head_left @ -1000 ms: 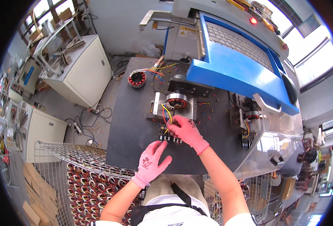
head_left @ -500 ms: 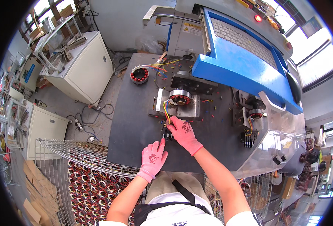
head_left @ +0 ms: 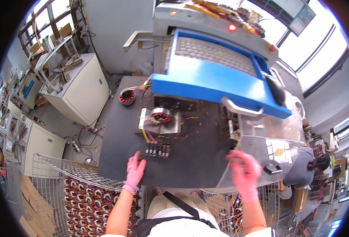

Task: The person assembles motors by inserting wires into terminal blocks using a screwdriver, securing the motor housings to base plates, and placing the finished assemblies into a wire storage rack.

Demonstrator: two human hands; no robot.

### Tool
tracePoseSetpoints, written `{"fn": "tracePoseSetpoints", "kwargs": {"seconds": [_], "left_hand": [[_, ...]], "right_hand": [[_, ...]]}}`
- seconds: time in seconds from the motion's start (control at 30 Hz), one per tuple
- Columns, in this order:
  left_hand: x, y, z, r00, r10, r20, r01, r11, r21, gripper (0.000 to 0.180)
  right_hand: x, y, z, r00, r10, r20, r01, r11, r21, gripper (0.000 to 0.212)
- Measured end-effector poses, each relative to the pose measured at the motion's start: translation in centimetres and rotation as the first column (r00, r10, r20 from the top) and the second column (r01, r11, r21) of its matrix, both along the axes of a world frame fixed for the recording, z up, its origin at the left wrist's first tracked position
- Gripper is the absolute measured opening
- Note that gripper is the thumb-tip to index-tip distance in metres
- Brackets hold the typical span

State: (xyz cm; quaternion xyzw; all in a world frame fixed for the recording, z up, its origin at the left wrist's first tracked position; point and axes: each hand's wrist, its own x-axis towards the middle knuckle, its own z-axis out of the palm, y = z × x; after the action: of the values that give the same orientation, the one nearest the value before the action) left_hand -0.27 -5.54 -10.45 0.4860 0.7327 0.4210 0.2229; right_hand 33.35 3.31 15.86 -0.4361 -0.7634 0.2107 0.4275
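Note:
My left hand (head_left: pixel 135 170), in a pink glove, is open over the dark tabletop, fingertips just short of a row of black wire clips (head_left: pixel 157 149). It holds nothing that I can see. Yellow, red and blue lead wires (head_left: pixel 146 133) run down to the clips from a motor stator (head_left: pixel 160 115) with red windings, seated on a metal fixture (head_left: pixel 174 125). My right hand (head_left: pixel 245 172), also gloved in pink, is off to the right by a clear plastic guard (head_left: pixel 261 152). Motion smears its fingers, so their grip cannot be made out.
A blue machine frame (head_left: pixel 214 91) with a pale handle (head_left: pixel 241 107) overhangs the table's far side. Another stator (head_left: pixel 127 96) stands far left. Wire scraps (head_left: pixel 192 117) litter the tabletop. A wire basket (head_left: pixel 99 209) of stators is near left; a person (head_left: pixel 301 170) bends over at right.
My right hand has let go of the wires at the clips and swung right toward the clear guard. My left hand has drawn slightly left of the clips. The whole view has shifted.

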Motion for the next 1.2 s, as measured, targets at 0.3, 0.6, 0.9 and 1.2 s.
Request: {"fn": "tracePoseSetpoints", "kwargs": {"seconds": [0.3, 0.6, 0.9, 1.2], "left_hand": [[6.7, 0.5, -2.9, 0.898, 0.407, 0.167, -0.430, 0.892, 0.140, 0.045], [19.7, -10.2, -0.5, 0.687, 0.534, 0.493, -0.541, 0.829, -0.143, 0.042], [30.0, -12.4, 5.3, 0.980, -0.195, -0.046, 0.148, 0.856, -0.496, 0.038], [37.4, -1.7, 6.2, 0.826, -0.513, -0.234, 0.522, 0.853, -0.028, 0.041]], "right_hand": [[46.5, -0.1, -22.7, 0.604, -0.713, -0.357, 0.570, 0.699, -0.432, 0.045], [30.6, -5.0, -14.7, 0.833, -0.318, -0.452, -0.039, 0.782, -0.622, 0.024], [15.9, -2.1, -14.4, 0.827, 0.562, -0.023, -0.509, 0.731, -0.455, 0.026], [7.3, -3.3, -14.6, 0.796, 0.596, -0.104, -0.566, 0.672, -0.477, 0.033]]}}
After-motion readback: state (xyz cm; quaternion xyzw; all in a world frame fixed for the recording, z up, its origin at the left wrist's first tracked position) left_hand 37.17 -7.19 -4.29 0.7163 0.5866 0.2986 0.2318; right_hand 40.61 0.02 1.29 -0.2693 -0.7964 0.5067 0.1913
